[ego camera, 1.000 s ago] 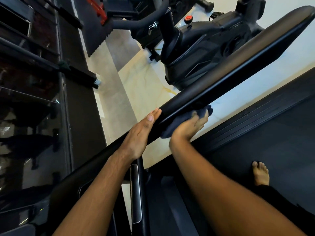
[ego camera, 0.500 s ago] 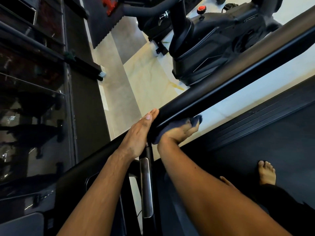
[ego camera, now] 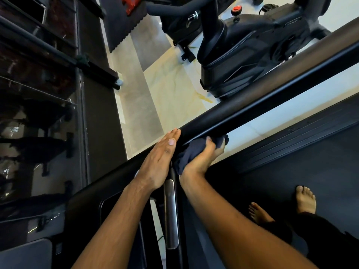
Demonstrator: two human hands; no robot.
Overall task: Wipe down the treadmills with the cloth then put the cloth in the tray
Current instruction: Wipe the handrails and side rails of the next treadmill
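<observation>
Sliding down the handrail [ego camera: 252, 105] over the last second, our right hand [ego camera: 203, 162] has brought the cloth [ego camera: 189, 154] from further up the bar to just beside our left hand [ego camera: 160, 164], so the two hands now nearly meet. We hold the dark blue cloth bunched against the underside of the handrail, right fingers and thumb curled round it, with part of it hanging loose below the palm. On top of the handrail our left hand lies flat, fingers straight and pressed together, gripping nothing. Directly below the handrail at this point stands the upright post with its silver grip [ego camera: 171, 212], and lower, on the near side of the handrail, lies the treadmill deck [ego camera: 291, 171], where our bare feet [ego camera: 305, 199] stand. Beyond the handrail, on the pale floor, sits an exercise bike [ego camera: 252, 55]. We judge the wiping to be under way, and no tray shows anywhere near the handrail. The main risk from here is a stroke that stops short: the left palm covers a strip of the handrail and the post blocks the cloth underneath, so that patch may go unwiped unless the left hand lifts. The loose tail could also snag on the post, or the bunched cloth could slip from our fingers and drop to the deck.
</observation>
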